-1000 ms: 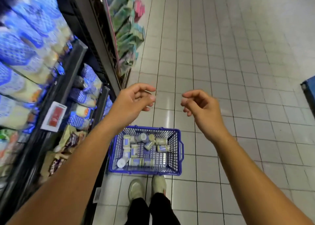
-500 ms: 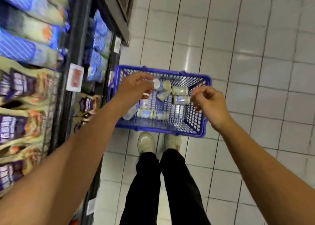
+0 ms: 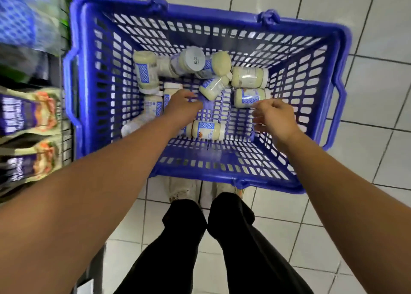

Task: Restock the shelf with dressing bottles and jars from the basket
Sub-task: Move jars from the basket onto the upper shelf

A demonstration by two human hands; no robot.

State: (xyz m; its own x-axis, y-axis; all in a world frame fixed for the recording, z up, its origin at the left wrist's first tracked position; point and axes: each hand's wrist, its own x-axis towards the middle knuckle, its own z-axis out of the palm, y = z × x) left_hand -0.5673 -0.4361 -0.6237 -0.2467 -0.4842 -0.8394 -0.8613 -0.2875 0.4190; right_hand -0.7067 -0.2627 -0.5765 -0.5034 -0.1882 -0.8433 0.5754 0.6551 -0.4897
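Left grip: the left grip [image 3: 182, 107] is being held low inside the blue plastic lattice basket [image 3: 211, 12], with its fingers loosely spread and pointing down. Nothing is being clasped in it.
Beside the left grip: a white-lidded jar of pale cream dressing [image 3: 171, 91] is being partly covered by the fingers. Whether it is being touched cannot be told through the blur.
Right grip: the right grip [image 3: 275, 115] is being held over the right half of the basket, fingers loosely curled and thumb apart, with nothing being held.
Beside the right grip: a blue-labelled jar lying on its side [image 3: 249, 97] is being approached closely by the fingertips, though contact cannot be made out.
Near jar: one more cream jar [image 3: 208, 130] is being left on its side on the basket floor, between the two wrists.
Far cluster: the remaining jars [image 3: 249, 77] are being kept in a loose heap towards the far wall, most on their sides, several touching.
Basket: it is being stood on the white tiled floor [image 3: 378, 93], just beyond a pair of pale shoes [image 3: 184, 191] and black trousers [image 3: 182, 249].
Shelf: the wire store shelf [image 3: 66, 142] is being seen at the left edge, just beside the basket, with purple-and-orange printed packets [image 3: 29, 113] blurred on it.
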